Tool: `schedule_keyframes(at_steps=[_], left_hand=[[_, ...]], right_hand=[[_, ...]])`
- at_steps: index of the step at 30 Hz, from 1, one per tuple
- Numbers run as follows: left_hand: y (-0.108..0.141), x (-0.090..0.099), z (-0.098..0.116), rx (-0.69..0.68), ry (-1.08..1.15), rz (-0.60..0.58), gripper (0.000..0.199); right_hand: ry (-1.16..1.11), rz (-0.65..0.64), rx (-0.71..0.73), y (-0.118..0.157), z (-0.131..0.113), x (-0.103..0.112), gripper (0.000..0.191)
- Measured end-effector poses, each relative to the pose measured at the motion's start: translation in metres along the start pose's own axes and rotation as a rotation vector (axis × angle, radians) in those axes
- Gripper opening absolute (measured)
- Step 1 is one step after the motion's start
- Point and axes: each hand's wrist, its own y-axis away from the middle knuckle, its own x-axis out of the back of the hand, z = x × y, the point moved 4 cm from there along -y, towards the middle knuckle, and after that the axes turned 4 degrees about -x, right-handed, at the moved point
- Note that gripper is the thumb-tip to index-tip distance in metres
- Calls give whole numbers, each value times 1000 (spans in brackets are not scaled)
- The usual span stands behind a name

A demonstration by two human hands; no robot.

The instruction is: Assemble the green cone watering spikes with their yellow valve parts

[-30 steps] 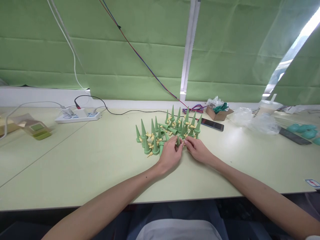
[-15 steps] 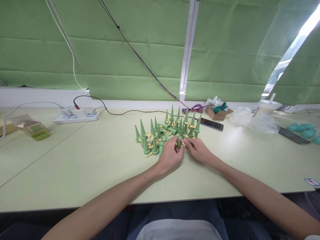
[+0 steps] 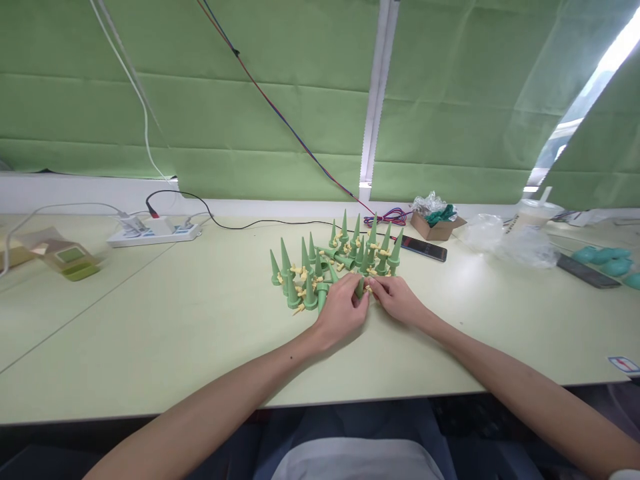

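Near the middle of the pale worktop (image 3: pixel 215 333), both forearms reach forward and converge, wrists low, so the hands almost meet. The left hand (image 3: pixel 344 303) curls around a green cone (image 3: pixel 359 287), gripping it upright between thumb and fingers; the right hand (image 3: pixel 397 299) is just beside it, thumb and forefinger pinching a small yellow piece (image 3: pixel 369 289) close to the cone. Green blinds (image 3: pixel 280 60) cover the wall behind, split by a white strip (image 3: pixel 376 100), and a red and blue cable (image 3: pixel 295 133) slants down across them. Beyond the hands stand more than a dozen other green cones (image 3: pixel 293 293), too crowded to count exactly, with small yellow bits among them. Around these lie two phones (image 3: pixel 424 249), one cardboard box (image 3: pixel 436 230), one cup (image 3: pixel 533 212) and one power strip (image 3: pixel 154 233).
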Motion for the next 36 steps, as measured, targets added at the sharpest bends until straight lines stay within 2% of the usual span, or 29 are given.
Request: schedule_keyframes(at_steps=[14,23,27,36], left_hand=[[0,-4,-2,44,42,-2,10],[3,-7,-9,132,160,-26,7],[5,-9,-13,170,186,-40,11],[9,-15,-17,222,230,-124,28]], right_hand=[[8,46,-43,-1,4,-1,49],[-17,196,-66,-1,4,7,53],[-86,216,-51,2,-1,10,47],[-232,112,69,7,-9,5,24]])
